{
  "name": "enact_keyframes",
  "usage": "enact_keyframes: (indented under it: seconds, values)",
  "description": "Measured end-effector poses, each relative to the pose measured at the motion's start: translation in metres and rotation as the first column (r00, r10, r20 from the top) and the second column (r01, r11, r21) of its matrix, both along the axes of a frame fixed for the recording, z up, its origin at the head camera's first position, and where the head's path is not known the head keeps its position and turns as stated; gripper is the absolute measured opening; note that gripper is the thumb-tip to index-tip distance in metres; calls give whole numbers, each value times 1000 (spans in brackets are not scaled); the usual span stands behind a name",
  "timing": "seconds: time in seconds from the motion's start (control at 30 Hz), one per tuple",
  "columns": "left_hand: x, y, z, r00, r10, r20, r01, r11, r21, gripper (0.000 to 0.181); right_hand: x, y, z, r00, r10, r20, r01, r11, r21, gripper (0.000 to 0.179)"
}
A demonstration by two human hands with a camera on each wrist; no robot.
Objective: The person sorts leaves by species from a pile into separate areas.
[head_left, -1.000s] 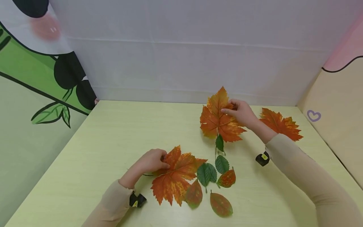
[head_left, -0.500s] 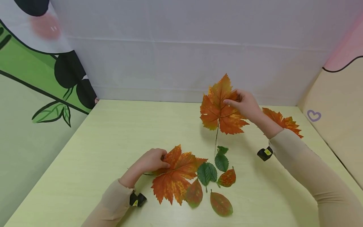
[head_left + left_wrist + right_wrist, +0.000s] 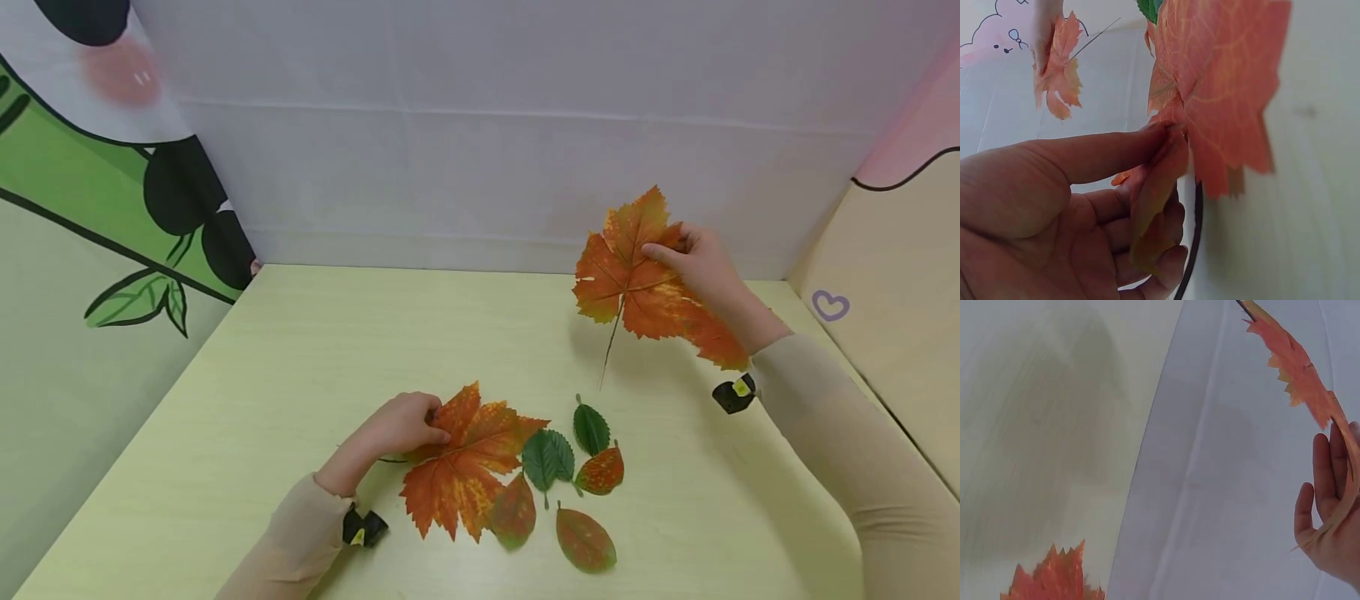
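Note:
My left hand (image 3: 401,427) pinches an orange maple leaf (image 3: 468,467) low over the table at centre left. The left wrist view shows the thumb pressing this leaf, with its dark stem (image 3: 1195,240) hanging below. Up at the back right, my right hand (image 3: 708,268) holds a second orange-yellow maple leaf (image 3: 618,271) by its right side, raised off the table with the stem pointing down. Behind that hand and forearm lies a third maple leaf (image 3: 712,337), partly hidden. In the right wrist view, the held leaf (image 3: 1300,369) appears nearly edge-on.
Small leaves lie beside the left hand's maple leaf: green ones (image 3: 592,429) (image 3: 542,460), a red-speckled one (image 3: 602,472) and two reddish-green ones (image 3: 513,512) (image 3: 586,540). A white backdrop (image 3: 480,183) stands along the far table edge, with printed panels at both sides.
My right hand has lifted its maple leaf and carried it right, towards the third leaf. A small green leaf near its stem has dropped flat among the others. The left hand stays put.

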State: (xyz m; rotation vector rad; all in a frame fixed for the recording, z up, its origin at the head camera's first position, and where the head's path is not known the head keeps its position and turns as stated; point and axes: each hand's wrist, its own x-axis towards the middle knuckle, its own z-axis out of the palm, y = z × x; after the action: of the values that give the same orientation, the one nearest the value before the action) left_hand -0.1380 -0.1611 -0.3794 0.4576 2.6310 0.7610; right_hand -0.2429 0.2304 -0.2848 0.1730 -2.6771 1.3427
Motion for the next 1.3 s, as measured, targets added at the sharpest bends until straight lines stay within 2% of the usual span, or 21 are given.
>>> enact_keyframes:
  seconds: [0.1, 0.37, 0.5, 0.7, 0.8, 1.1, 1.3]
  values:
    - [0, 0, 0, 1000, 0, -3, 0, 1000, -4, 34, -2, 11, -2, 1000, 0, -3, 0, 999, 36, 41]
    - [-1, -3, 0, 1000, 2, -2, -2, 1000, 4, 30, -1, 34, -6, 998, 55, 20, -57, 992, 111, 43]
    - [-4, -9, 1, 1000, 11, -17, -11, 1000, 1, 28, -2, 44, -9, 997, 46, 60, -54, 988, 144, 43]
    - [-9, -14, 6, 1000, 12, -19, -12, 1000, -2, 24, -6, 59, -17, 992, 35, 122, -52, 989, 139, 44]
    - [-10, -16, 7, 1000, 14, -19, -14, 1000, -5, 24, -8, 64, -22, 990, 30, 136, -54, 983, 176, 45]
    - [-16, -18, 9, 1000, 12, -28, -11, 1000, 24, 21, -12, 78, -38, 995, 22, 100, -52, 951, 304, 31]
    - [-19, -19, 9, 999, 7, -40, -5, 999, 42, 25, -18, 82, -56, 995, 29, 96, -59, 947, 317, 30]
